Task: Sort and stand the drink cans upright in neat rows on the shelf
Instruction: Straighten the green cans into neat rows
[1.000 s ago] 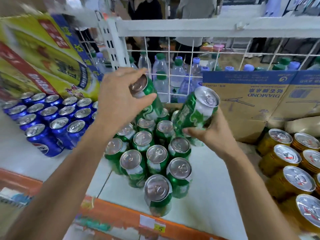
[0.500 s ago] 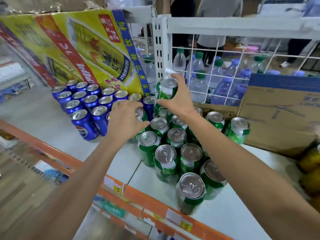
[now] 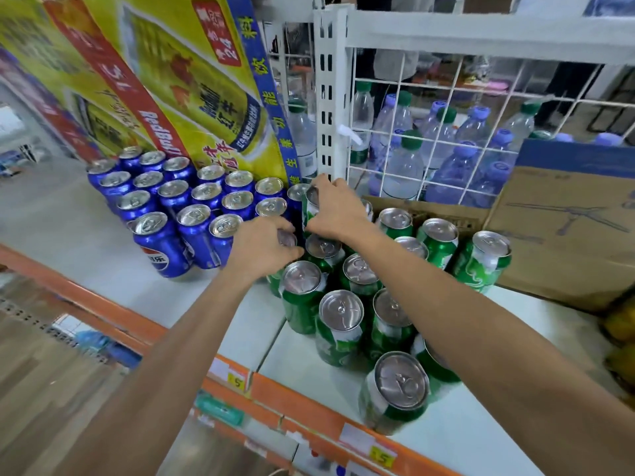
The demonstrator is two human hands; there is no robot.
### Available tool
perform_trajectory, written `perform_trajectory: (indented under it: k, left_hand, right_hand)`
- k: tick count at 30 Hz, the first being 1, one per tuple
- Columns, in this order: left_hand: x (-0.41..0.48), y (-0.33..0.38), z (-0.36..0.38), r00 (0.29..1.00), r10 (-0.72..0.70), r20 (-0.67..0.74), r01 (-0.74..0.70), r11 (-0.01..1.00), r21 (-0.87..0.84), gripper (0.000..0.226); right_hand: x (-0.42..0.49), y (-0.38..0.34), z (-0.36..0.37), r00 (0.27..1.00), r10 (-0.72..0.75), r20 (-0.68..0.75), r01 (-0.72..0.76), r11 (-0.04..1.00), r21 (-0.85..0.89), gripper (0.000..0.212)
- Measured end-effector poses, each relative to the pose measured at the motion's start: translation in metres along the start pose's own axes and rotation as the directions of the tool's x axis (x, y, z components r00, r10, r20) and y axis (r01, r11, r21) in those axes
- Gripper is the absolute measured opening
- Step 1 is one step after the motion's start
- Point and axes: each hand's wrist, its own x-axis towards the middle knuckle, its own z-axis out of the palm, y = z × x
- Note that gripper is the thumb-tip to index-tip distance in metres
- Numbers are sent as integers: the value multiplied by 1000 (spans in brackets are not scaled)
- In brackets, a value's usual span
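Several green cans (image 3: pixel 340 324) stand upright in a cluster on the white shelf (image 3: pixel 103 255). To their left stand rows of blue cans (image 3: pixel 161 242). My right hand (image 3: pixel 338 211) grips a green can (image 3: pixel 311 207) at the back of the cluster, near the white shelf post. My left hand (image 3: pixel 263 247) is curled over the top of a can (image 3: pixel 287 238) at the left edge of the green group; most of that can is hidden. One green can (image 3: pixel 484 261) stands apart at the right.
A yellow drink carton (image 3: pixel 165 73) leans behind the blue cans. A wire grid (image 3: pixel 446 108) with water bottles (image 3: pixel 402 166) behind it closes the back. A cardboard box (image 3: pixel 567 228) stands at the right. The orange shelf edge (image 3: pixel 275 389) carries price tags.
My right hand has lowered its green can toward the shelf at the back of the cluster. My left hand stays on a can at the left edge. The view has shifted.
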Motion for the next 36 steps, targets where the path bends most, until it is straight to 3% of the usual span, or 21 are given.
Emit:
perform_trajectory:
  k: [3, 11, 13, 16, 19, 21, 24, 27, 31, 33, 36]
  left_hand:
    - [5, 3, -4, 997, -16, 71, 20, 999, -48, 35]
    - [20, 11, 4, 990, 13, 143, -11, 1000, -16, 37]
    - [22, 14, 7, 990, 24, 139, -29, 999, 37, 34]
    - [24, 29, 6, 993, 106, -57, -93, 975, 200, 36]
    - [24, 71, 5, 942, 297, -156, -281, 953, 118, 45]
    - [25, 102, 11, 905, 407, -122, -402, 913, 62, 47]
    - [29, 144, 31, 836, 549, -12, -549, 836, 11, 32]
    - [31, 179, 55, 759, 643, 108, -646, 763, -6, 30]
    - [39, 203, 83, 682, 681, 265, -721, 687, 90, 51]
    - [46, 206, 95, 672, 661, 333, -730, 668, 147, 56]
    - [52, 205, 102, 714, 613, 340, -691, 696, 196, 59]
  right_hand:
    - [2, -7, -3, 997, 74, 16, -72, 991, -111, 48]
    - [13, -12, 4, 986, 106, 131, -61, 950, -306, 45]
    - [10, -9, -4, 989, 35, 144, 3, 967, -255, 41]
    - [-6, 6, -25, 996, -80, 48, 83, 994, -74, 41]
    - [-35, 38, -51, 996, -68, -54, 72, 994, 82, 33]
    - [-59, 66, -63, 988, 0, -155, 21, 991, 132, 26]
    - [-94, 111, -70, 926, 166, -338, -92, 970, 226, 21]
    - [-120, 150, -64, 823, 341, -455, -193, 920, 340, 28]
    - [-141, 192, -37, 656, 564, -502, -361, 818, 448, 32]
    - [-145, 209, -22, 659, 599, -455, -363, 783, 505, 44]
    - [-144, 225, -3, 765, 566, -307, -336, 758, 559, 64]
